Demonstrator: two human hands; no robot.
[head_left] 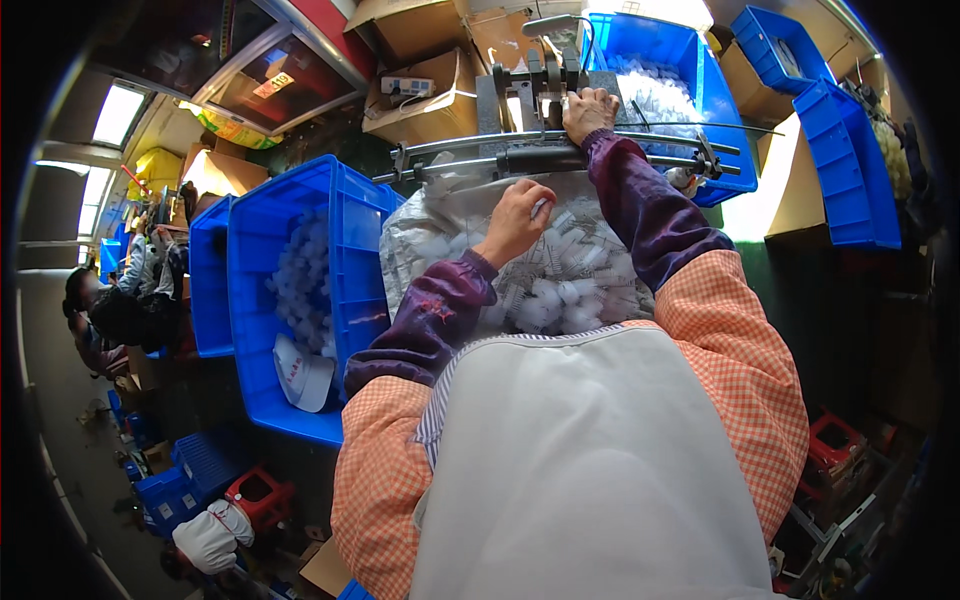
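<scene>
The left hand [515, 222] closes its fingers on a small pale piece [540, 208], long axis unclear, above the white plastic pieces [580, 270]. The machine [545, 85] lies ahead, slightly right; the right hand [592, 114], nearer, rests against it, its grip hidden.

Pale sheet [402, 245] on the near side of the machine [550, 85], heaped with loose white and clear plastic parts [560, 298]. Left of the machine, blue bin [350, 235] holding white pieces [303, 275] and a white cap [302, 373]; right of it, another blue bin [722, 105] with whitish pieces [655, 100]
</scene>
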